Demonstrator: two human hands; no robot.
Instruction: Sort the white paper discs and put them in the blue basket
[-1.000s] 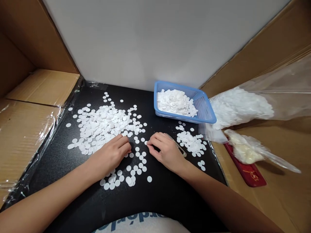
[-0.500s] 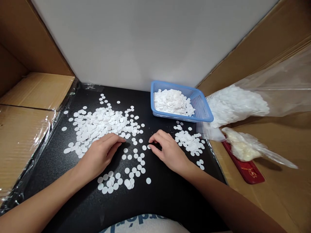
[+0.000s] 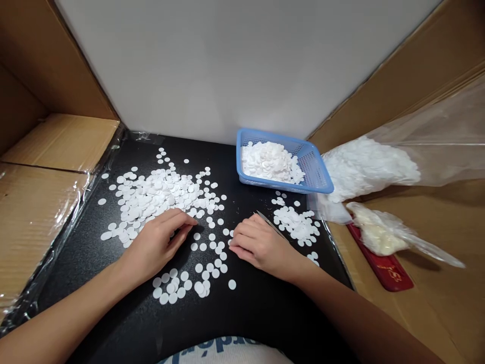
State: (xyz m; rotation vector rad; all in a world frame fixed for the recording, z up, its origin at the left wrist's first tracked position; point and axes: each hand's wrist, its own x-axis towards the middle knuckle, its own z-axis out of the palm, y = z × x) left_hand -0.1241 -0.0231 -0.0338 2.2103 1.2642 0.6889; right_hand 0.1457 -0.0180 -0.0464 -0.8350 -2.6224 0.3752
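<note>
White round discs lie in a large heap (image 3: 162,189) at the left of the black table (image 3: 250,318), with loose ones trailing toward me. My left hand (image 3: 161,242) rests at the near edge of that heap, thumb and fingers curled together; what they hold, if anything, is too small to name. My right hand (image 3: 261,245) is closed on the table, right of the loose discs. A thin metal tool (image 3: 271,224) sticks out from behind its knuckles, the rest hidden. Right of it lies a smaller disc pile (image 3: 297,222).
A blue basket (image 3: 284,186) of discs stands at the back. Right of it are a clear bag (image 3: 371,162) of white discs, a small knotted bag (image 3: 379,232) and a red case (image 3: 386,270). Cardboard (image 3: 41,217) flanks the left side; a grey wall (image 3: 208,65) closes the back.
My right hand has turned over and its fingers have closed; the metal tool now shows behind it. My left hand has barely moved. The view has shifted slightly.
</note>
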